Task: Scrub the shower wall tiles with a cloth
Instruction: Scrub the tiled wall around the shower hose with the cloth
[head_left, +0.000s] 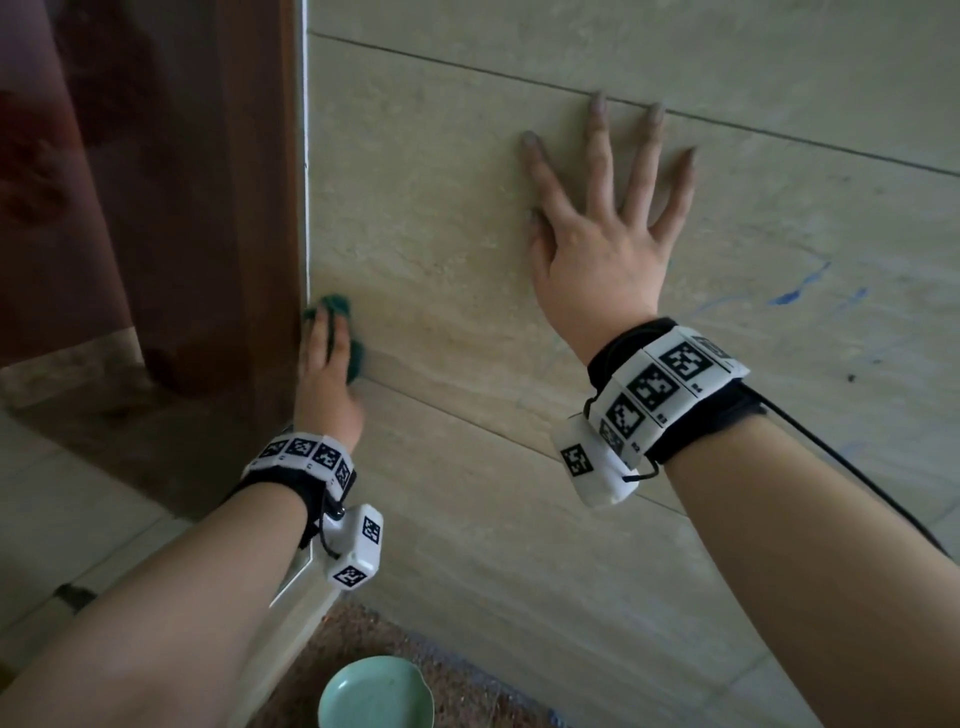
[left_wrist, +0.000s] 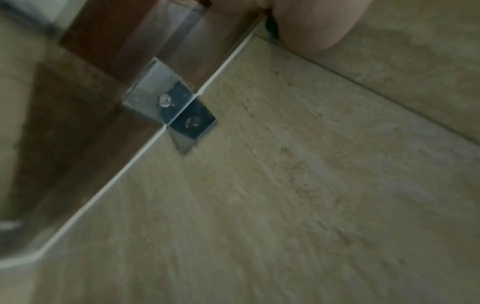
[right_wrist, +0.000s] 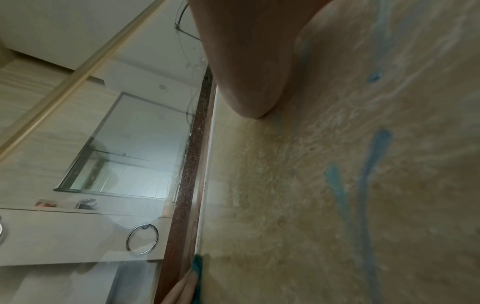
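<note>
A green bowl sits lowest in the head view, on the speckled floor; above it the left hand presses a green cloth flat against the wall, at the white seam beside the brown frame; the right hand lies spread and released on the tile, bracing; blue streaks remain further right; the cloth looks soft, light, probably damp, best bunched under the palm.
</note>
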